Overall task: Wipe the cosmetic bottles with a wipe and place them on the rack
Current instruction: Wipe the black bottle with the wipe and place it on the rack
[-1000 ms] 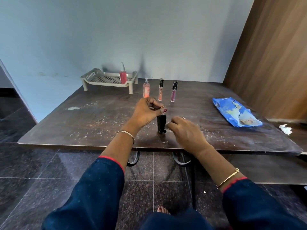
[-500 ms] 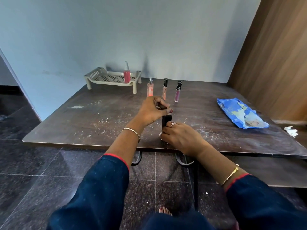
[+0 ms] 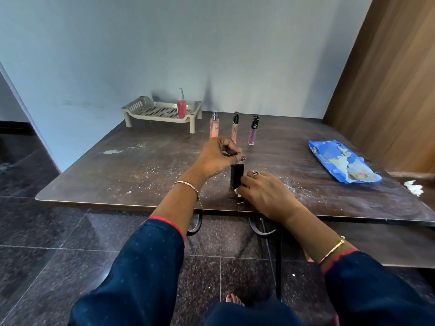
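A small black bottle (image 3: 236, 176) stands upright near the table's front edge. My left hand (image 3: 217, 157) pinches its top from above. My right hand (image 3: 266, 194) presses a white wipe (image 3: 238, 192) against the bottle's lower right side; only a scrap of the wipe shows. Behind them stand a pink spray bottle (image 3: 214, 125), a peach gloss tube (image 3: 235, 127) and a purple gloss tube (image 3: 253, 130). A beige rack (image 3: 150, 111) at the back holds a red spray bottle (image 3: 181, 105).
A blue wipes pack (image 3: 341, 164) lies at the right of the brown table (image 3: 117, 175). A crumpled white tissue (image 3: 413, 187) sits at the far right edge. A wooden panel rises on the right, a blue wall behind.
My right hand has closed in on the black bottle with the wipe and now rubs its lower side. My left hand keeps its hold on the top.
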The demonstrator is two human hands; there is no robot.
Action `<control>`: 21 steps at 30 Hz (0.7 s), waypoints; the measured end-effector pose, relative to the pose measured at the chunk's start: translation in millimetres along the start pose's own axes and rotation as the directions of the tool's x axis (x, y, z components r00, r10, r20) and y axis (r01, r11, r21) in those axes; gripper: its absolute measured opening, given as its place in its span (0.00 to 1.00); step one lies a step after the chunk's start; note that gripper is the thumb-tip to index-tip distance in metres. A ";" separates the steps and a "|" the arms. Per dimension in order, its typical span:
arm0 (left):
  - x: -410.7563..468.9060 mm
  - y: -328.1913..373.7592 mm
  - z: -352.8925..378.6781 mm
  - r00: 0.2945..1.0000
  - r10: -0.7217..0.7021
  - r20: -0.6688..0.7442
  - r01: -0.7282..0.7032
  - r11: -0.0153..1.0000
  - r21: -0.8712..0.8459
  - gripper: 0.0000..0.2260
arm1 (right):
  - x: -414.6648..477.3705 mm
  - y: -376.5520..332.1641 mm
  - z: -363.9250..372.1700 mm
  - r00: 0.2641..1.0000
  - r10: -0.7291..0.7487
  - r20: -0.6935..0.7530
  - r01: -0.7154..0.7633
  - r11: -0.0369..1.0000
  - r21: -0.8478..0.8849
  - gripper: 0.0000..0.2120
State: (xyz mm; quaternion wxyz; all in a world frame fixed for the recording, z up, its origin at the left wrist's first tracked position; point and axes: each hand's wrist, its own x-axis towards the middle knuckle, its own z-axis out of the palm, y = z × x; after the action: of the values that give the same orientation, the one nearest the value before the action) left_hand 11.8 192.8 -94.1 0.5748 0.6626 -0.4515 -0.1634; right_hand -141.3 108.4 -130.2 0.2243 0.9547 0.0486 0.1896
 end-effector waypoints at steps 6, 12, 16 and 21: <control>-0.9 -0.1 1.5 1.000 -0.004 0.014 0.004 1.000 -0.012 0.06 | -14.8 20.7 1.6 0.991 0.133 -0.031 -0.134 0.991 -0.011 0.08; -0.7 -1.7 1.0 1.000 0.015 0.002 -0.015 1.000 -0.011 0.07 | -2.6 -1.7 -7.7 0.989 -0.018 -0.145 0.016 1.000 -0.014 0.08; -1.8 -0.3 1.2 1.000 0.013 0.012 -0.013 1.000 -0.005 0.07 | -0.6 -2.3 1.8 0.993 -0.050 -0.105 0.048 0.999 -0.020 0.04; 0.2 -1.1 0.4 0.999 0.012 0.035 -0.012 1.000 -0.004 0.09 | -13.5 4.1 5.7 0.999 -0.020 -0.036 0.017 0.997 -0.079 0.12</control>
State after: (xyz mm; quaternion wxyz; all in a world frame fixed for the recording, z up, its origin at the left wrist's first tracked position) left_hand 12.1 192.3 -95.2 0.5690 0.6558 -0.4652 -0.1724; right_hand -151.5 99.9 -137.7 0.2626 0.9409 0.0538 0.2068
